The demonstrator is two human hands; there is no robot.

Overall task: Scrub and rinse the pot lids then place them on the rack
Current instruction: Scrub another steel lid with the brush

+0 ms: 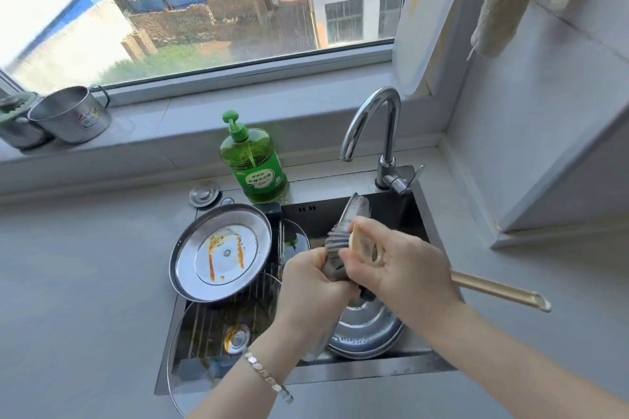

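Over the sink (340, 371) basin, both hands up and busy. Fingers of the left hand (313, 286) curled tight round the lower end of a grey ribbed scrubber (335, 248), or maybe a cloth, hard to call from this angle. Same story for the right hand (401, 265): closed, fingertips pinching a pale yellowish round piece (362, 243) against that grey bundle, identity unclear. Poking out to the right past the wrist, a long gold handle (500, 291), owner unknown. Down below the hands, lying in the basin, a steel lid (366, 330), wet and flecked with suds along its rim, by the look of it mid-scrub. Over on the left, resting dome-down on the dark wire rack (280, 245), a second steel lid (221, 252), streaked with orange residue, surely not washed yet. Nearer the camera, lying over the near part of that same rack, a glass lid (211, 326) with its metal fitting at the centre. Now the handling, as a judgement: steel lids light and stiff, no fear of bending, but soapy and slick, so best taken by the rim with a thumb hooked over the edge, or by the centre knob once flipped. Glass one probably heavier, and breakable; worth two hands or a firm hold at the rim, and no clanging against the tap (374, 119). Green soap bottle (253, 163) standing at the back edge of the sink, close by if needed.
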